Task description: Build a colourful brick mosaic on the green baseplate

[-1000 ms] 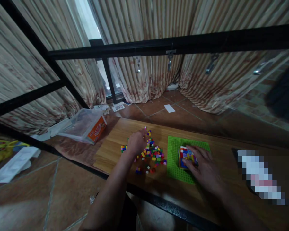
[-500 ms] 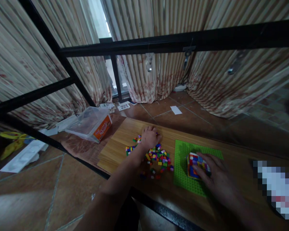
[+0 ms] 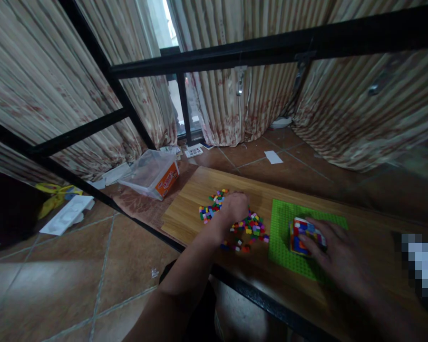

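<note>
My left hand (image 3: pixel 234 207) rests knuckles-up on a scatter of small coloured bricks (image 3: pixel 249 227) on the wooden table (image 3: pixel 185 211); its fingertips are curled under and hidden. A second small cluster of bricks (image 3: pixel 210 209) lies just left of that hand. My right hand (image 3: pixel 337 251) lies over a green baseplate (image 3: pixel 283 232), its fingers wrapped against the right side of a multicoloured brick block (image 3: pixel 299 233) that stands on the plate.
A clear plastic box with an orange label (image 3: pixel 153 173) sits on the floor left of the table. Black metal frame bars (image 3: pixel 271 45) cross the view above. Curtains hang behind, papers lie on the tiled floor, and a blurred patch (image 3: pixel 424 270) is at right.
The camera view has swung left, so everything sits further right in frame. My left hand moved from the far edge of the brick pile down onto it. My right hand stays on the block.
</note>
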A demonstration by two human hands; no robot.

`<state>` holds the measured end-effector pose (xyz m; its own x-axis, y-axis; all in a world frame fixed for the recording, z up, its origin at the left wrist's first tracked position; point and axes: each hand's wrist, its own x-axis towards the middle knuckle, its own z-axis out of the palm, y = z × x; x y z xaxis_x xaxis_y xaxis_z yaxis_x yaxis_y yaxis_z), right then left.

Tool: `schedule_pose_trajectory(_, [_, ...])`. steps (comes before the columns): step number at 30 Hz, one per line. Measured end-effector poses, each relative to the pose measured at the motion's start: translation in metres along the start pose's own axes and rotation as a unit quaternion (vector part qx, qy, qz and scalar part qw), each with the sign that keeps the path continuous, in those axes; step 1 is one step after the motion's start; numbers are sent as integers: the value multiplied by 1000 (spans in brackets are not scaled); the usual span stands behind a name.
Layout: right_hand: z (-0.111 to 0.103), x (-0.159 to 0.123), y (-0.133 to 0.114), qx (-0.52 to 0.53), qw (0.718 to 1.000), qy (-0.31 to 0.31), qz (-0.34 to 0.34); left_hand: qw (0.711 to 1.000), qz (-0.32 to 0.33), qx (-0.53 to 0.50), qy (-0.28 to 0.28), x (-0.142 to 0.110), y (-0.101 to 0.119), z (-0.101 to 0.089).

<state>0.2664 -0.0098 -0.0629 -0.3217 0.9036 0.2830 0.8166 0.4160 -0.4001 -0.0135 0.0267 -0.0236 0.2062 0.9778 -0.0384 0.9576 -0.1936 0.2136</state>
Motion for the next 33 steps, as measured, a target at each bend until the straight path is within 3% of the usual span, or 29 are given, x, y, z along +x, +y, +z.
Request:
schedule_pose_trajectory(4, [2, 0, 4, -3, 1000, -7, 4, 1000, 5, 0, -18, -14, 3, -9])
schedule_pose_trajectory(8, [4, 0, 6, -4, 1000, -3, 1, 999, -14, -36, 10, -19, -16, -23])
schedule_pose_trajectory(12, [3, 0, 4, -10, 1000, -2, 0, 975, -204, -62, 57, -24, -58, -36])
schedule_pose_trajectory(15, [4, -1, 6, -14, 1000, -1, -4, 965, -254, -57, 33, -30, -87, -41])
schedule_pose_trajectory(18, [6, -1, 11, -15, 1000, 1, 0, 964, -260, -59, 12, -34, -100, -39])
schedule_pose_trajectory(24, [7, -1, 12, -2, 1000, 4, 0, 970, -233, -70, -11, -33, -96, -32])
schedule_pose_trajectory(29, [6, -1, 8, 2, 1000, 8, -4, 969, -239, -63, -7, -32, -99, -30])
schedule_pose_trajectory(33, [5, 1, 3, -3, 1000, 17, 3, 974, -216, -62, 14, -37, -95, -40])
